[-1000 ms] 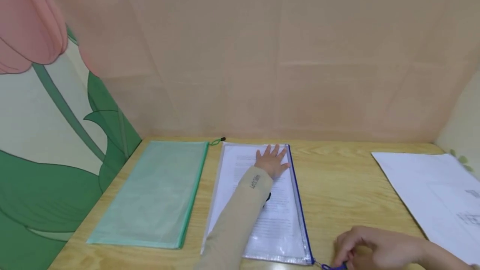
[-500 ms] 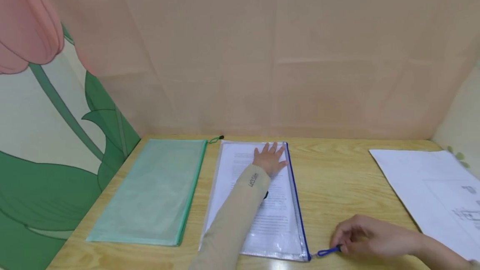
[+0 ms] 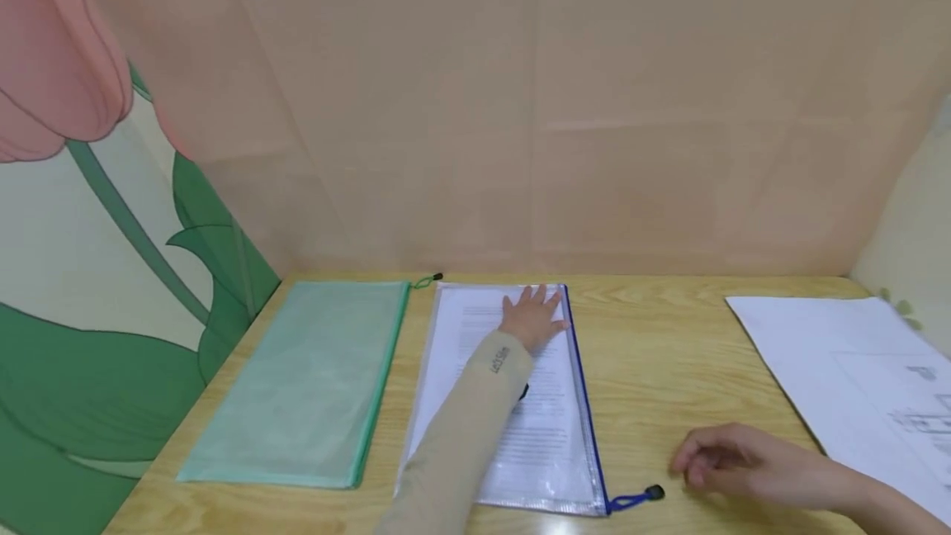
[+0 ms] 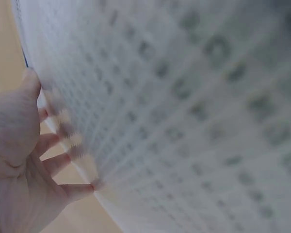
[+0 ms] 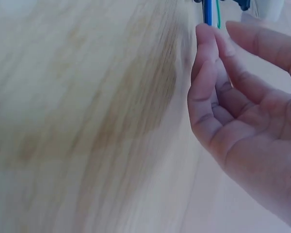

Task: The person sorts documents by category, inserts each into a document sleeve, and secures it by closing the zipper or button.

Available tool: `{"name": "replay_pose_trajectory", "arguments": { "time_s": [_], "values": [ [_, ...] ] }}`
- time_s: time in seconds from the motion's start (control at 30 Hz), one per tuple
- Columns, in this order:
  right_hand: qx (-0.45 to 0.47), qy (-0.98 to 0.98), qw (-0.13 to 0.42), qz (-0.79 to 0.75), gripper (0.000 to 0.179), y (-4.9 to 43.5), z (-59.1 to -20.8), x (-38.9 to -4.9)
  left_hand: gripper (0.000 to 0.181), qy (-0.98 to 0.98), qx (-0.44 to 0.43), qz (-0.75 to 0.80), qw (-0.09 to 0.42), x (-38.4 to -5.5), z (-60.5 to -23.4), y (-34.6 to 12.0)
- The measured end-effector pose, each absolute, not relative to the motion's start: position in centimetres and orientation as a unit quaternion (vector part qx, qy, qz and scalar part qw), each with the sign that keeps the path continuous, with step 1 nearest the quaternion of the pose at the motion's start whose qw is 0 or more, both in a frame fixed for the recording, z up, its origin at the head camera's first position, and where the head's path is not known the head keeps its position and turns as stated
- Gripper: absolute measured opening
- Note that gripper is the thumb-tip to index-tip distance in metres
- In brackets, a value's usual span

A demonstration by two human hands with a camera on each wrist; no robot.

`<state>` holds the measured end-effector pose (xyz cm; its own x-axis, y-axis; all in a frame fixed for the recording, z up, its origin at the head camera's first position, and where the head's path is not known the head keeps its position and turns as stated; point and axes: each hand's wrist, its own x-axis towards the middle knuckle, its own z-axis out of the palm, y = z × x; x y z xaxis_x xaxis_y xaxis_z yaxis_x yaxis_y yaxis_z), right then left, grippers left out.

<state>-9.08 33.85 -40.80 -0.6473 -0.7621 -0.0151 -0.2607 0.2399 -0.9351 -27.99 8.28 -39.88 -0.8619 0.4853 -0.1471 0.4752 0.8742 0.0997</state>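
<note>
A clear zip document pouch (image 3: pixel 546 469) with a blue zipper edge lies flat on the table, printed sheets inside. My left hand (image 3: pixel 531 319) rests on its far end with fingers spread; in the left wrist view the left hand (image 4: pixel 43 160) touches the printed surface with its fingertips. The pouch's blue zipper pull (image 3: pixel 631 499) with a dark end lies at the near right corner. Just right of that pull is my right hand (image 3: pixel 750 465), fingers loosely bent and holding nothing. The right wrist view shows the right hand (image 5: pixel 247 107) with a gap between thumb and fingers.
On the left lies a green zip pouch (image 3: pixel 305 386), its green pull (image 3: pixel 427 280) at the far corner. White sheets (image 3: pixel 832 337) with drawings lie at the right. Wooden table (image 3: pixel 654 353) shows between them, and a beige backdrop (image 3: pixel 475 122) stands behind.
My right hand has drawn the blue pull slightly outward, then let go of it and moved a little to the right. The left hand has stayed on the pouch.
</note>
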Motion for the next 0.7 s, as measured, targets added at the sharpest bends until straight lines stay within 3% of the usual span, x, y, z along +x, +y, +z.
{"name": "replay_pose_trajectory", "arguments": {
  "time_s": [0.2, 0.47, 0.57, 0.7],
  "values": [
    [-0.320, 0.808, 0.157, -0.470, 0.027, 35.6, -40.5, -8.2, 0.053, 0.963, 0.268, -0.037, -0.002, -28.2, -40.7, 9.0],
    [-0.241, 0.851, 0.084, -0.459, 0.029, 37.9, -40.6, -7.5, 0.030, 0.961, 0.271, -0.003, -0.056, -26.6, -40.4, 10.6],
    [-0.202, 0.867, 0.063, -0.451, 0.034, 38.9, -40.7, -7.3, 0.030, 0.960, 0.266, 0.024, -0.087, -25.8, -40.2, 11.5],
    [-0.143, 0.881, 0.060, -0.448, 0.041, 40.3, -40.8, -6.8, 0.031, 0.962, 0.242, 0.095, -0.082, -24.4, -39.8, 12.9]
  ]
}}
